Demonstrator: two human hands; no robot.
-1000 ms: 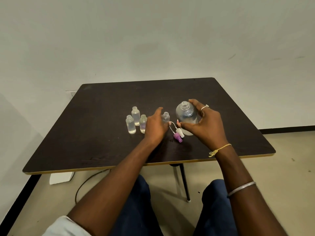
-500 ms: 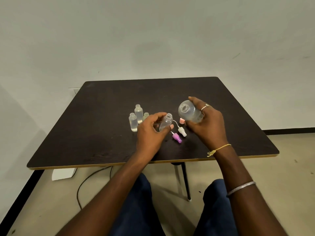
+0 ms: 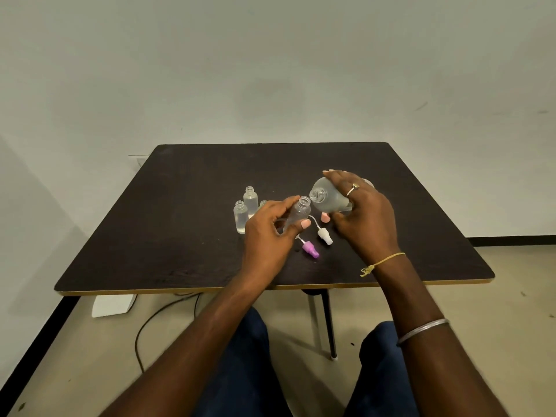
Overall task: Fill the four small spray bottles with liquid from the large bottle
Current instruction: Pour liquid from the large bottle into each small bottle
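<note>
Left hand (image 3: 264, 236) pinches a small clear uncapped spray bottle (image 3: 298, 215), tilted; right hand (image 3: 364, 218) grips the large frosted clear bottle (image 3: 328, 197) tipped mouth-down just beside it — above the dark counter (image 3: 180, 236), near three other small bottles (image 3: 245, 207)

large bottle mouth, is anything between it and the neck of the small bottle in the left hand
Nothing visible. The large bottle, tilted in the right hand, has its uncapped mouth right beside the open neck of the small bottle; the spray caps lie on the table.
</note>
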